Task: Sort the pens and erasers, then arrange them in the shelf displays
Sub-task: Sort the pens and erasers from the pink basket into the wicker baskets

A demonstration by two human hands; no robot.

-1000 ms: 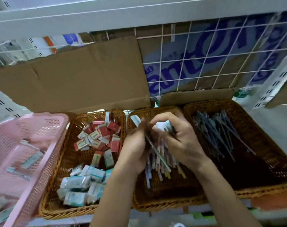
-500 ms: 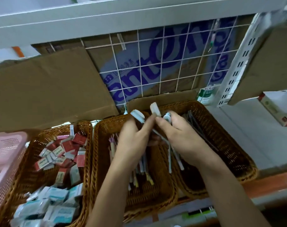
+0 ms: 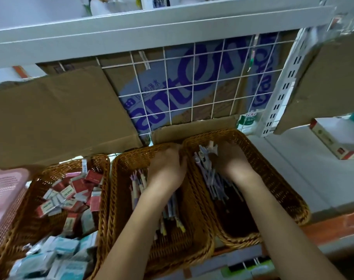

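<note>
On the lower shelf [image 3: 293,174], seen from the head camera, three wicker baskets stand side by side with their rims touching. The left basket [image 3: 106,170] holds the erasers [image 3: 77,188], red-and-white packs at the far end and teal-and-white ones nearer. The middle basket [image 3: 113,199] holds pale pens [image 3: 136,183] lying roughly front to back. A pink plastic basket [image 3: 6,188] sits just beside the left one.

The right hand [image 3: 231,161] is down inside the far end of the right basket [image 3: 263,158]. Its fingers seem curled round the upper part of a bunch of pens [image 3: 207,168], though the back of the hand hides most of the grip. The left hand [image 3: 168,168] hovers over the far end of the middle basket, fingertips bent down near the rim shared with the right basket. Whether it holds anything I cannot tell.

The pens are likely light, stiff and smooth. A loose bunch will probably slide and fan apart, so I would wrap the whole hand round its middle rather than pinch one end. The wrapped erasers look small and a little slick, and are best pinched across their long sides.

The bunch's long axis runs from the far rim back toward the person, tilted. The capped ends are raised and point away, while the lower ends splay toward the basket floor.
</note>
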